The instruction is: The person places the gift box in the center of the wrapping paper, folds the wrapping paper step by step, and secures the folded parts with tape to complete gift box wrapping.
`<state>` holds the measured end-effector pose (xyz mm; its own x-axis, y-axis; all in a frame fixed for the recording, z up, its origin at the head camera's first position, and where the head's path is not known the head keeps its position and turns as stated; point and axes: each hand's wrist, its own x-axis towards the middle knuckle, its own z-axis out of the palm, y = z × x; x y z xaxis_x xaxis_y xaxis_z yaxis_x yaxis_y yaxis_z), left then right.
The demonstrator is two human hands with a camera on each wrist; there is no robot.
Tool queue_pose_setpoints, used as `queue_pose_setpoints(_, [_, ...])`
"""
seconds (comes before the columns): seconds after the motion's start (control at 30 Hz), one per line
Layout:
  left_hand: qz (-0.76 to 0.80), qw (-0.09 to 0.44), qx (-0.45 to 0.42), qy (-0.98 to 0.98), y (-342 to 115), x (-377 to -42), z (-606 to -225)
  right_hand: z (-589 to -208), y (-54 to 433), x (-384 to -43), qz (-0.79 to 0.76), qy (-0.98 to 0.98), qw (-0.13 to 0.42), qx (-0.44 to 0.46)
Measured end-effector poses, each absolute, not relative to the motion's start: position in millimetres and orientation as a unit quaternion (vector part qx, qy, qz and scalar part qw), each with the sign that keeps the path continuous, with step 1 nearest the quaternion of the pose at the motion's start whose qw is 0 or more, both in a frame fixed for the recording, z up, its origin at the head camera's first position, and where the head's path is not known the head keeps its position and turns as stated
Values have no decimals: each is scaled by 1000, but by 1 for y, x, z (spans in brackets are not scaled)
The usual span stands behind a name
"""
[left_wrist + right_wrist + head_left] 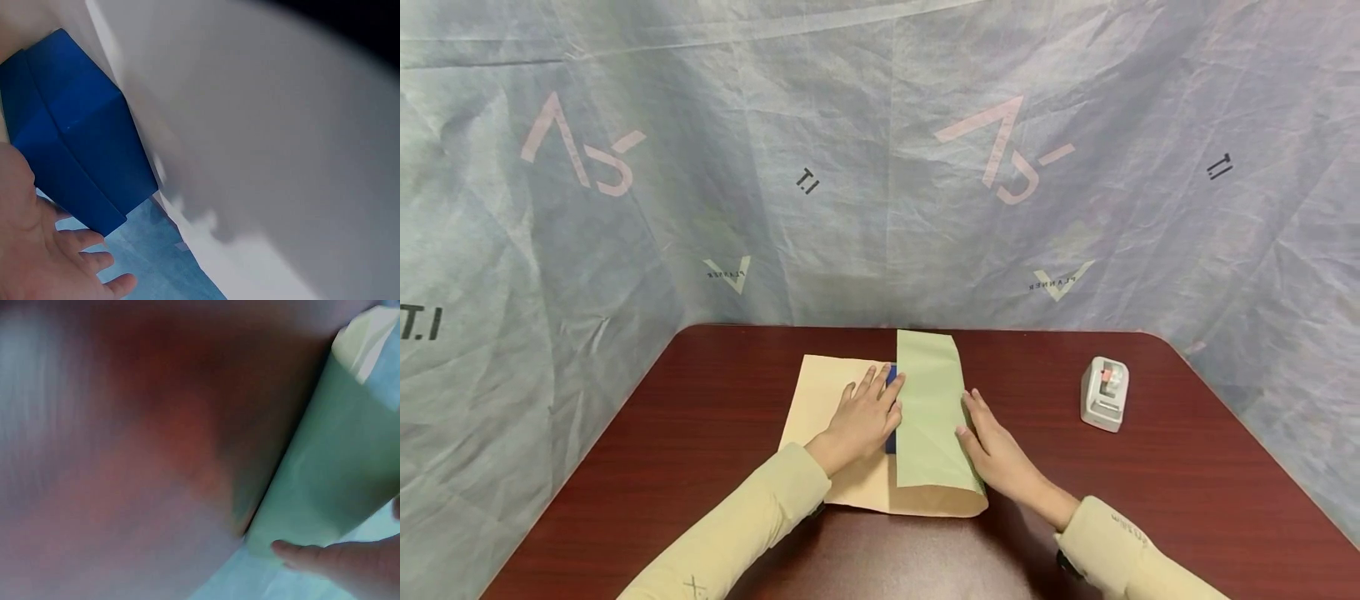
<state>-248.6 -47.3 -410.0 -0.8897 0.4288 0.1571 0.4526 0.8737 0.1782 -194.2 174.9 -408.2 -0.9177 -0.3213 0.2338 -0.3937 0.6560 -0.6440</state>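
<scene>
A sheet of wrapping paper, green outside and cream inside, is folded up and over a blue box. Most of the box is hidden in the head view; its sides show in the left wrist view, where the blue box stands beside the left hand. My left hand lies across the box with fingers extended, fingertips at the paper's folded edge. My right hand touches the right side of the fold with straight fingers. In the right wrist view, the thumb lies against the curved green paper.
A white tape dispenser stands at the right of the dark red table. A grey printed cloth hangs behind the table and along its sides.
</scene>
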Motion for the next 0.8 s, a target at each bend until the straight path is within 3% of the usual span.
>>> queue_pose_setpoints(0.3, [-106,58,-226,-966,-47,-249,-411,-408,184,-232,309,-902,94,285])
queue_pose_setpoints(0.8, [-108,46,-222,-968,-48,-249,-408,-404,183,-244,210,-929,68,297])
